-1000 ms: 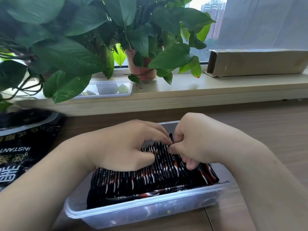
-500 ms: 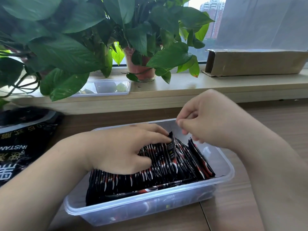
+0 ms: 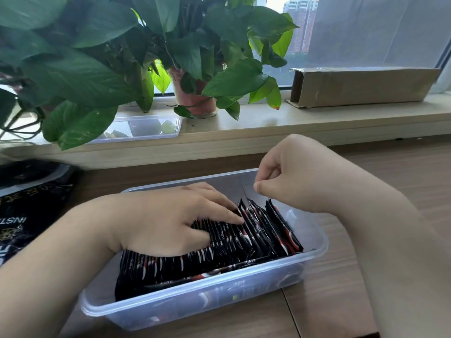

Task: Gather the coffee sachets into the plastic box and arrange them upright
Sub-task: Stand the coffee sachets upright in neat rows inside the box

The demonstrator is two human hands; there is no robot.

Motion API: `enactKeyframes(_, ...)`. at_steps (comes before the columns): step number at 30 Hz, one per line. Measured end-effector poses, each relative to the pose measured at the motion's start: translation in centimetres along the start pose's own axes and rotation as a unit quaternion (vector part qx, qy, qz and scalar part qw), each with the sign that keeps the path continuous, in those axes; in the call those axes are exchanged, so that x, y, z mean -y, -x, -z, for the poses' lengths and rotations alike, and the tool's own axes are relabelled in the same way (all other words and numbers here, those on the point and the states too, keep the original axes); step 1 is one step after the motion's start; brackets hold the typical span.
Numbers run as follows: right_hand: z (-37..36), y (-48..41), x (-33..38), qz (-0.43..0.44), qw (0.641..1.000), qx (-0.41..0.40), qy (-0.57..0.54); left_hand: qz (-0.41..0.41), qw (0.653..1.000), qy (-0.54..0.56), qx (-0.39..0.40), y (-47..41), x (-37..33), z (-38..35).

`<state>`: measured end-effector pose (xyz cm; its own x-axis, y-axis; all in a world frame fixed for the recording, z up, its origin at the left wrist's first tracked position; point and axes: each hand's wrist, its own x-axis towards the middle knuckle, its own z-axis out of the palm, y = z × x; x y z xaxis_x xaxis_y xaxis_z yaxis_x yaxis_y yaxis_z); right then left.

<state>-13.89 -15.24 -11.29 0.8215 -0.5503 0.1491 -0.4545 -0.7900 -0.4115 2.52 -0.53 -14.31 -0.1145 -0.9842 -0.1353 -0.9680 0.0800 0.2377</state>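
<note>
The wooden worktop [image 3: 427,167] carries everything, and the plastic box [image 3: 170,311] in its middle is the landmark for the rest. Behind the box runs a pale windowsill [image 3: 317,118], with broad-leaved potted plants [image 3: 97,69] behind and to the left of the box and a long cardboard carton [image 3: 361,86] lying behind and to its right. A black coffee bag [image 3: 29,211] lies flat to the left of the box, and a smaller clear tray [image 3: 146,128] sits on the sill behind it. Both hands work over the box. The left hand [image 3: 170,220] lies open and flat on the tops of the coffee sachets [image 3: 219,254], fingers straight and pressing the row down and together. The right hand [image 3: 292,176] hovers above the box's far right corner with its fingers curled in and thumb meeting forefinger; nothing shows in its grip. The sachets stand on edge in one packed row that fills most of the box. Those at the right end [image 3: 280,225] lean outward into a free gap, and one sachet [image 3: 219,272] lies flat along the front wall. Gathering looks nearly done, and the step in hand is straightening the row. The next move probably calls for the right hand to push the leaning end sachets upright, then to stand the flat one in the gap.
</note>
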Motion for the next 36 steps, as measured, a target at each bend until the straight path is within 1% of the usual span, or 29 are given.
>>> enactKeyframes(7, 0.1, 1.4, 1.9, 0.048, 0.987, 0.058, 0.141, 0.006, 0.998, 0.024, -0.051, 0.1, 0.1, -0.2)
enactKeyframes(10, -0.4, 1.8, 2.9, 0.075, 0.978, 0.076, 0.179, 0.0, 0.999, 0.024, -0.036, 0.1, -0.1, 0.0)
enactKeyframes(13, -1.0, 1.5, 3.1, 0.086, 0.977, 0.095, 0.173, -0.002, 1.0, 0.029, -0.007, 0.2, -0.3, 0.2)
enactKeyframes(15, -1.4, 1.1, 2.8, 0.079, 0.98, 0.119, 0.14, 0.008, 0.999, 0.035, 0.004, 0.3, -0.6, 0.4)
enactKeyframes(17, -1.6, 0.8, 2.3, 0.068, 0.983, 0.136, 0.099, 0.028, 0.999, 0.042, 0.0, 0.5, -0.9, 0.6)
enactKeyframes(20, -1.6, 0.5, 1.8, 0.067, 0.984, 0.149, 0.068, 0.042, 0.998, 0.045, -0.011, 0.6, -1.5, 1.0)
enactKeyframes(23, -1.6, 0.5, 1.7, 0.069, 0.982, 0.168, 0.053, 0.048, 0.997, 0.068, 0.006, 0.7, -1.4, 0.8)
enactKeyframes(27, -0.9, 0.4, 1.4, 0.057, 0.987, 0.149, 0.02, 0.075, 0.991, 0.096, 0.049, 0.6, -1.1, 0.9)
enactKeyframes(29, -0.1, 0.4, 1.1, 0.064, 0.994, 0.093, 0.007, 0.082, 0.989, 0.107, 0.061, 0.6, -1.3, 1.0)
enactKeyframes(31, 0.8, 0.6, 0.8, 0.081, 0.995, 0.018, 0.054, 0.066, 0.99, 0.109, 0.067, 0.5, -1.4, 1.0)
enactKeyframes(32, 1.2, 0.9, 0.7, 0.081, 0.993, -0.003, 0.083, 0.054, 0.991, 0.105, 0.069, 0.5, -1.3, 1.0)
enactKeyframes(34, 1.4, 1.3, 0.7, 0.069, 0.99, -0.007, 0.123, 0.044, 0.993, 0.083, 0.069, 0.4, -1.2, 0.7)
enactKeyframes(36, 0.8, 1.6, 1.0, 0.051, 0.988, 0.018, 0.143, 0.044, 0.995, 0.055, 0.065, 0.4, -0.9, 0.4)
